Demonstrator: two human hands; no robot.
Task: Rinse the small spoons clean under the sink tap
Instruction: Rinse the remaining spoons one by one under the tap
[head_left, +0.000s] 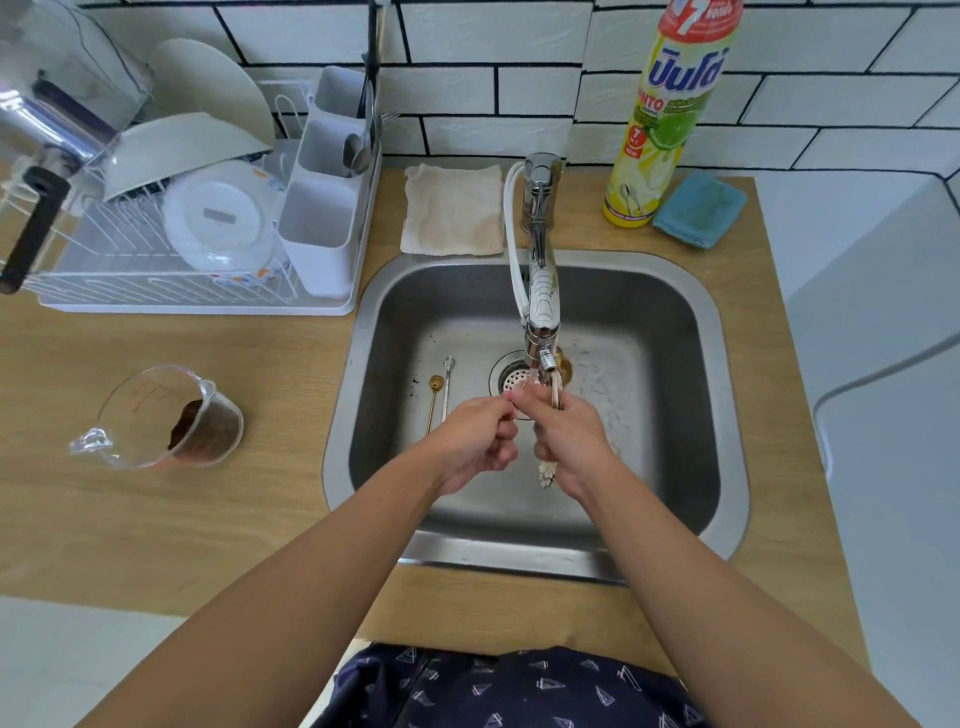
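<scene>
My right hand (566, 441) grips a small spoon (545, 474) under the tap spout (543, 358). Its pale knobbed handle end sticks out below my palm and its thin shaft rises toward the spout. My left hand (480, 441) has curled fingers, and its fingertips pinch the spoon where they meet my right hand's fingers. The spoon's bowl is mostly hidden behind the spout and my fingers. Two more small spoons lie side by side on the sink floor to the left: a gold spoon (434, 387) and a silver spoon (447, 376).
The steel sink (675, 322) has a drain strainer (511, 376) at its middle. A dish rack (156, 280) with plates and a cutlery caddy stands at the left. A measuring cup (171, 415) holds brown residue. A cloth (452, 208), a detergent bottle (660, 119) and a blue sponge (698, 208) sit behind the sink.
</scene>
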